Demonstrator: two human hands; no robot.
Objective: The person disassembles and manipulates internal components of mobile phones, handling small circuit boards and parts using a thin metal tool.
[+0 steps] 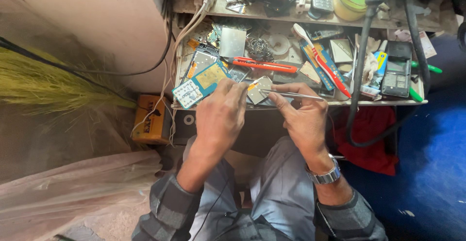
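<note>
So here's where I'm at: left hand (pixel 221 112) is pinched shut around a little board (pixel 259 89), thumb and forefinger clamped on its edge at about 9 o'clock of it, holding it just off the front lip of the bench (pixel 301 104). Right hand (pixel 303 117) has the tweezers (pixel 291 94) closed between the fingertips, with the tips touching the board from 3 o'clock. Can't tell from here whether the tips actually have anything pinched between them or are just resting on the surface.

Stuff I reckon could bite me:

- The board's held in the air, not resting on anything. If my left grip slackens, it drops into my lap or onto the floor at 6 o'clock, and good luck finding small bits down there.
- The tweezers are steel and pointed. Too much push and they skate across the board and scratch a trace or flick a part off.
- The bench is a mess. The blue board (pixel 201 83) sits right at 9 o'clock of my left knuckles, half hanging off the edge, and one elbow bump sends it over.
- The red cutter (pixel 264 66) lies at 12 o'clock, just past the board, so reaching forward blind isn't smart.
- The black cable (pixel 359 76) dangles at 3 o'clock, close to my right wrist and watch (pixel 324 175), and could snag if I pull back quick.
</note>
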